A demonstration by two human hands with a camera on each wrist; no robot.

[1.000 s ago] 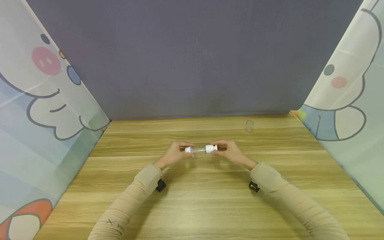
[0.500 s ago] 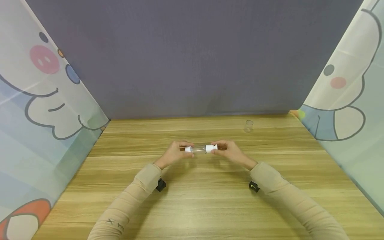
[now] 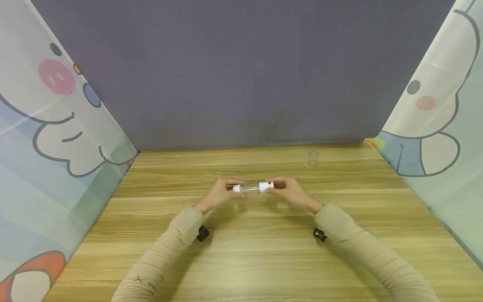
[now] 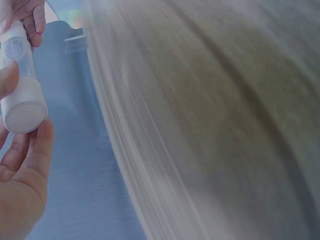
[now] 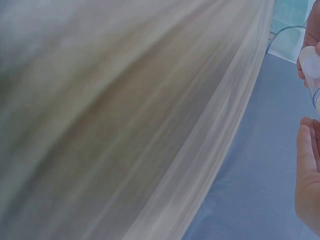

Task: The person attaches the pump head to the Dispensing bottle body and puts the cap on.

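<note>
In the head view a small clear bottle [image 3: 250, 188] with white ends lies level between both hands, above the wooden table. My left hand [image 3: 219, 193] grips its white base at the left end, thumb and fingers on opposite sides. The white pump-like head [image 3: 266, 187] at the right end is pinched between the thumb and fingers of my right hand [image 3: 291, 193]. The left wrist view looks onto the round white base [image 4: 26, 112], with the left hand [image 4: 25, 185] around it and the right hand beyond. At the right wrist view's edge the bottle [image 5: 312, 75] is partly cut off.
A clear open cylinder [image 3: 312, 159], like a small cup or cap, stands at the back right of the wooden table [image 3: 249, 260]. A dark grey panel [image 3: 245, 75] rises behind the table, and cartoon-printed sheets [image 3: 426, 155] flank both sides.
</note>
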